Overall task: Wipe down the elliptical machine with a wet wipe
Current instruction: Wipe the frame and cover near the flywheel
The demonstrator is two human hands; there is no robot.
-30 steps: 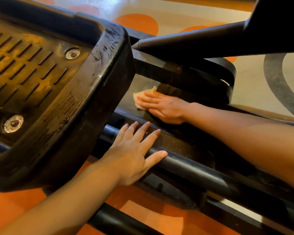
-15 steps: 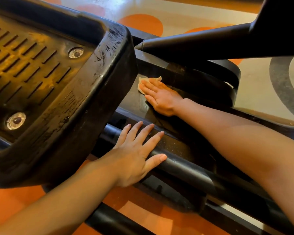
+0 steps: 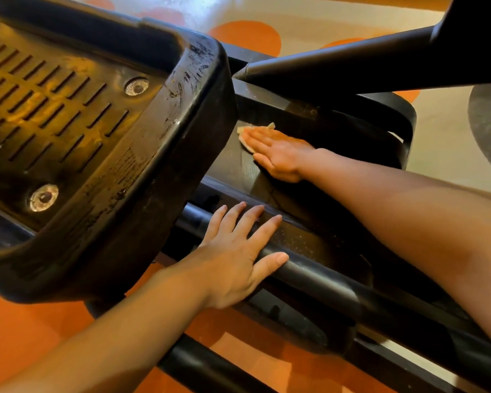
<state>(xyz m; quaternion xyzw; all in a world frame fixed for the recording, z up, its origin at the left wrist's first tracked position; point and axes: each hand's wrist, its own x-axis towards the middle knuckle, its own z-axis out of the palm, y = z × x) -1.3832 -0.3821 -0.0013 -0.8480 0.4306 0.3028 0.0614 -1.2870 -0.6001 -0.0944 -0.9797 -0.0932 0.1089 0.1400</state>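
Right fingers [image 3: 255, 141] flat on wet wipe [image 3: 245, 131], now farther along the elliptical machine [image 3: 267, 168]; left hand [image 3: 233, 259] still spread, empty.

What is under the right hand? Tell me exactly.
A wet wipe lies flat under the right hand, pressed onto the machine's dark flat rail. Only its far edge shows past the fingertips; the rest is covered.

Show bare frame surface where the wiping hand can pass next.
Free: the flat black panel between the foot pedal and the right hand pressing the wipe; also the strip between both hands. Crowded: the lower rail under the left hand, and behind, under the sloping arm.
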